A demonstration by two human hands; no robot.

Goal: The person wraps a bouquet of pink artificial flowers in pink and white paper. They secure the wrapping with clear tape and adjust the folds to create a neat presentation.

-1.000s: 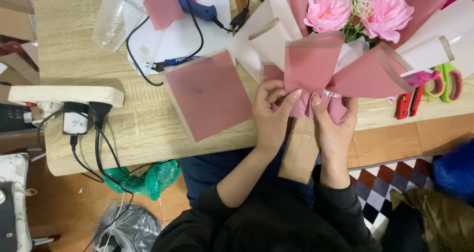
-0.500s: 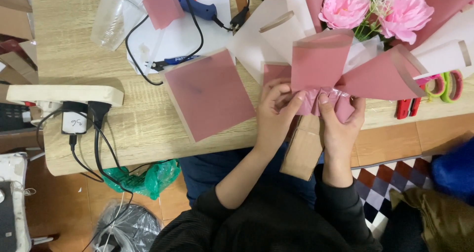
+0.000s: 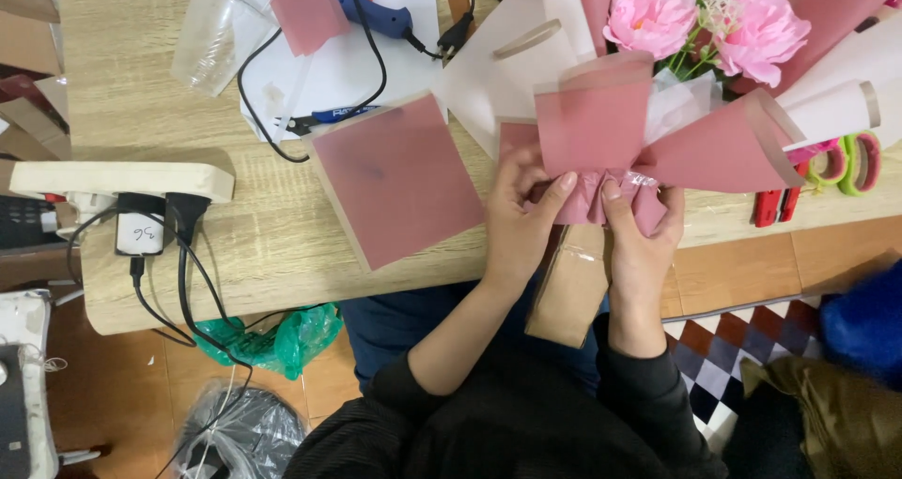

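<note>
A bouquet of pink flowers (image 3: 707, 21) lies on the wooden table (image 3: 235, 244), wrapped in dusty-pink paper sheets (image 3: 601, 113) and white paper. My left hand (image 3: 521, 221) and my right hand (image 3: 639, 235) both pinch the gathered pink paper at the bouquet's neck, at the table's front edge. A brown paper stem wrap (image 3: 570, 291) hangs below my hands over my lap. A loose stack of pink paper sheets (image 3: 399, 178) lies just left of my left hand.
A blue glue gun (image 3: 362, 0) with black cord lies on white paper at the back. A clear plastic cup (image 3: 211, 33) sits far left. A power strip (image 3: 117, 178) with plugs hangs at the left edge. Red and green scissors (image 3: 817, 174) lie at right.
The bouquet has shifted slightly right and up in view. My fingers have regripped the gathered paper at its neck.
</note>
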